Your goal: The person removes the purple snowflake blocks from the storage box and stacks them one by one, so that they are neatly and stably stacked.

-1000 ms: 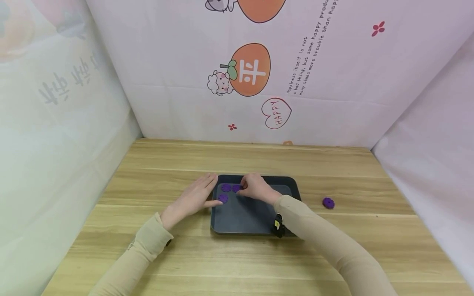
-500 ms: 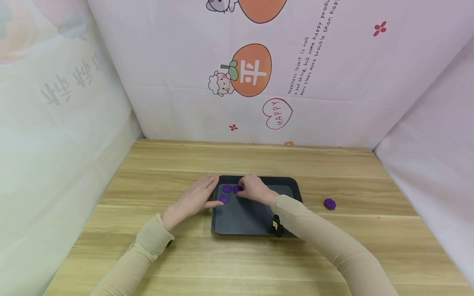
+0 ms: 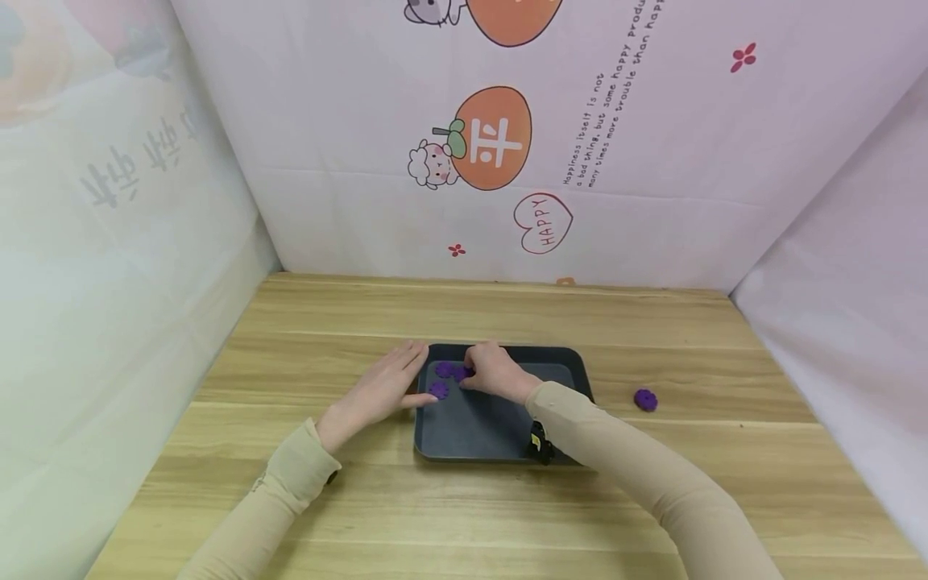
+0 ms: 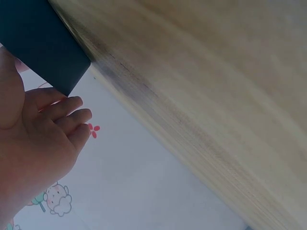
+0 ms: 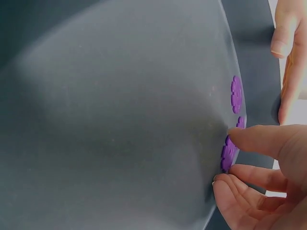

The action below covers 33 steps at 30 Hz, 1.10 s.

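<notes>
A: What changed?
B: Not much. Right hand (image 3: pixel 499 373) slid a touch left versus half a second ago; its pinched purple disc (image 3: pixel 461 374), scalloped, nudged toward the upper-left disc (image 3: pixel 444 369). Can't tell if they touch. Left hand (image 3: pixel 384 383) same spot.
A: Grips?
B: Right: thumb and fingertips nearly closed, pinching that disc in the tray's far-left part. Left: spread, fingers near straight, resting at the dark grey tray (image 3: pixel 478 427)'s left rim, thumb near the lower disc (image 3: pixel 438 390).
A: Surface?
B: Wood-grain table (image 3: pixel 435 515). Fourth disc (image 3: pixel 645 399) lies right of the tray, hasn't moved.
A: Room?
B: White printed backdrop (image 3: pixel 348 209) behind: orange fruit, sheep, HAPPY heart (image 3: pixel 543 223). Pale fabric both sides.
</notes>
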{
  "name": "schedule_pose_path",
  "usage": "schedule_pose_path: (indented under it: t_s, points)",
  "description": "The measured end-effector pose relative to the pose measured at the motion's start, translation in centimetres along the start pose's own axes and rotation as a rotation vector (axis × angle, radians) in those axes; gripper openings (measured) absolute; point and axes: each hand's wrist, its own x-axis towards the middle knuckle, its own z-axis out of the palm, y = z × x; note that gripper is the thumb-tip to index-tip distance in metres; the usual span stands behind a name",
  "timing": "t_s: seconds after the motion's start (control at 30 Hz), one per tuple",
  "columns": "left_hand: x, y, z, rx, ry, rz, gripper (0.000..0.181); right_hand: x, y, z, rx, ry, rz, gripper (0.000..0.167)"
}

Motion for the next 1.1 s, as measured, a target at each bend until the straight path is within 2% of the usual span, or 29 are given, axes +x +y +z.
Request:
schedule_pose_path:
  t_s: [0.27,0.7,0.93,1.1]
  points:
    - [0.03,0.01,0.0,-0.017,0.002,0.0,0.082,0.07,-0.13,0.01,-0.016,0.008,-0.033,0.019]
    - [0.02,-0.04,0.06,-0.004,0.018,0.007,0.083,-0.01,-0.25,-0.07,-0.02,-0.038,0.002,0.019]
    - [0.01,-0.03,0.02,-0.005,0.025,0.008,0.084,-0.03,-0.24,0.11,-0.021,-0.021,-0.035,0.021]
    - [-0.02,0.02,-0.03,-0.004,0.017,0.005,0.084,0.07,-0.23,0.12,-0.013,-0.019,-0.033,0.02]
